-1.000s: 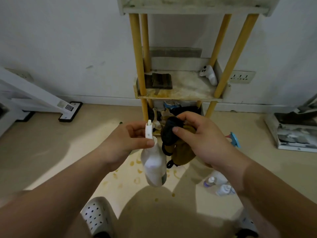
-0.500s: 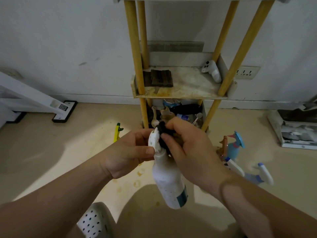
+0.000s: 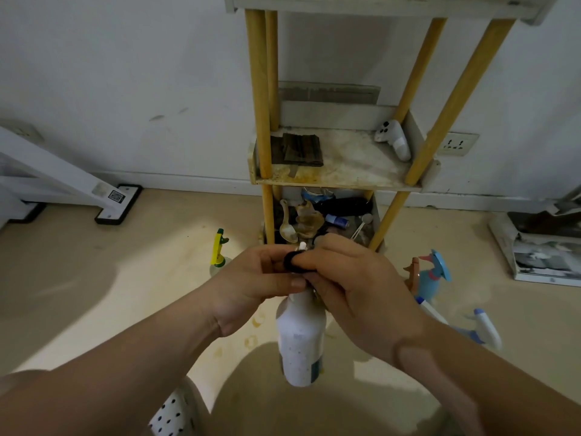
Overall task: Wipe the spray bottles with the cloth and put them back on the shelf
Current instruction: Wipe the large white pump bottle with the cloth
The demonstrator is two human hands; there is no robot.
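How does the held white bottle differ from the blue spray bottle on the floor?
The white bottle hangs in the air, gripped by the left hand; the blue spray bottle stands on the floor. The right hand presses a cloth over the white bottle's top; the blue spray bottle's trigger head shows. Both are off the shelf.

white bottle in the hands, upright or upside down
Upright. The white bottle hangs base down, its neck gripped by the left hand, while the right hand presses the black cloth on its top.
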